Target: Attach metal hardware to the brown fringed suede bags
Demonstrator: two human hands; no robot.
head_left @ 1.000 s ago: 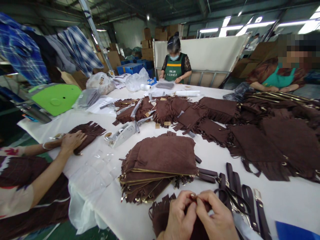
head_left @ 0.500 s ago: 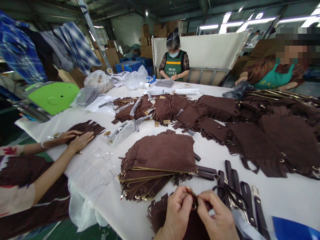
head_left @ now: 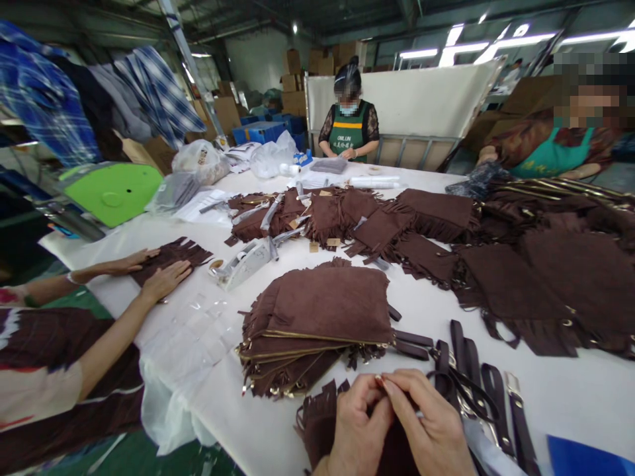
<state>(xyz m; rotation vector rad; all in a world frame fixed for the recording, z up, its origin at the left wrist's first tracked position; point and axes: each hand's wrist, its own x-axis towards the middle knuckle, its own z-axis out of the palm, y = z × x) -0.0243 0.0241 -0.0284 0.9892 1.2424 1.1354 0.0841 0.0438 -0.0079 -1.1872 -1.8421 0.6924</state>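
Landmark: bag stack [head_left: 317,324], mid-table [head_left: 570,396].
Left hand [head_left: 358,426]: just below the stack, knuckles up, thumb and forefinger pinched shut on a small clasp [head_left: 380,381].
Right hand [head_left: 430,426]: touching the left, fingertips closed on the same clasp.
Fringed bag [head_left: 317,423]: under both hands, below the stack.
Straps [head_left: 476,377]: right of the stack.
Co-worker's hands [head_left: 166,279]: left of the stack, flat on a fringed piece.

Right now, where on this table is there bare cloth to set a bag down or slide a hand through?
Bare cloth lies right of the strap bundle, below the fringed bags, and in a strip between those bags and the bag stack. Crowded: the far pile, clear sleeves by a co-worker's hands, and around your left hand and right hand.
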